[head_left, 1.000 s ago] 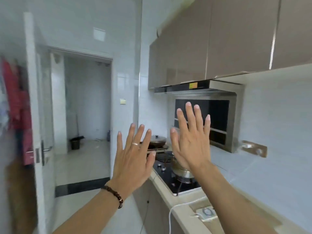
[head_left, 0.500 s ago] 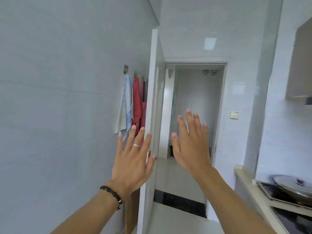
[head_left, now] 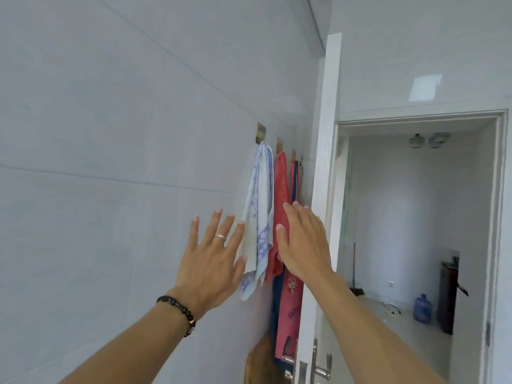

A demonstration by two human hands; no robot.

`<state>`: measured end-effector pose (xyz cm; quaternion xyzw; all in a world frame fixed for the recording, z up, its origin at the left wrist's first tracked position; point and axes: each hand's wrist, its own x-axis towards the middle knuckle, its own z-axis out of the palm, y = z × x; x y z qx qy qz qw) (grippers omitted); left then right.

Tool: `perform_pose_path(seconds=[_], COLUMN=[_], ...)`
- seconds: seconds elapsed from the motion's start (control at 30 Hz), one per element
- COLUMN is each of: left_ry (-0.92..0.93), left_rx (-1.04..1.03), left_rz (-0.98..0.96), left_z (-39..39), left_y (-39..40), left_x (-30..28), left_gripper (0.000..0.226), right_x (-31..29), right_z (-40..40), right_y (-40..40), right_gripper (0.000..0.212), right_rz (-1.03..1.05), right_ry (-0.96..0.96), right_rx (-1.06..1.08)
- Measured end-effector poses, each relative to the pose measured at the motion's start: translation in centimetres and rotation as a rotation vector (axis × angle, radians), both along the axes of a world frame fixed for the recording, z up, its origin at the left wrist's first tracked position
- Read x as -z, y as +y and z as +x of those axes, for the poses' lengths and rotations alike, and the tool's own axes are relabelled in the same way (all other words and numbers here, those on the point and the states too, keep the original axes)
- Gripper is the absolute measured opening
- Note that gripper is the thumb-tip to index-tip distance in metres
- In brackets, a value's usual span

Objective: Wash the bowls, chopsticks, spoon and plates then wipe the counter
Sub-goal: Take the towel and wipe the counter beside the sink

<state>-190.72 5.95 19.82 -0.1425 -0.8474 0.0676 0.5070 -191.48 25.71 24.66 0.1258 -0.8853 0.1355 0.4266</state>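
On the tiled wall beside the door, both hands (head_left: 303, 239) reach flat and empty toward limp, light cloths (head_left: 259, 217), best pinched just under the hook (head_left: 260, 133).

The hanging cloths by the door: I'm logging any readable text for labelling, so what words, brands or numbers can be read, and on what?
None can be read.
Red apron: a small cartoon figure and dark marks below it, too blurred to read.
Blue-and-white cloth: pattern only, no lettering.
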Motion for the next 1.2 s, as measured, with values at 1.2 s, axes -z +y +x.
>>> perform_pose_path(seconds=[1.2], left_ry=[0.091], left_rx=[0.287], left_rz=[0.384], left_z=[-27.5], left_y=[5.1], left_x=[-12.7], left_gripper=[0.061], right_x=[-16.7], right_z=[-29.4], right_y=[4.8], right_gripper=[0.038], right_rz=[0.036], right_ry=[-0.049], right_rx=[-0.392])
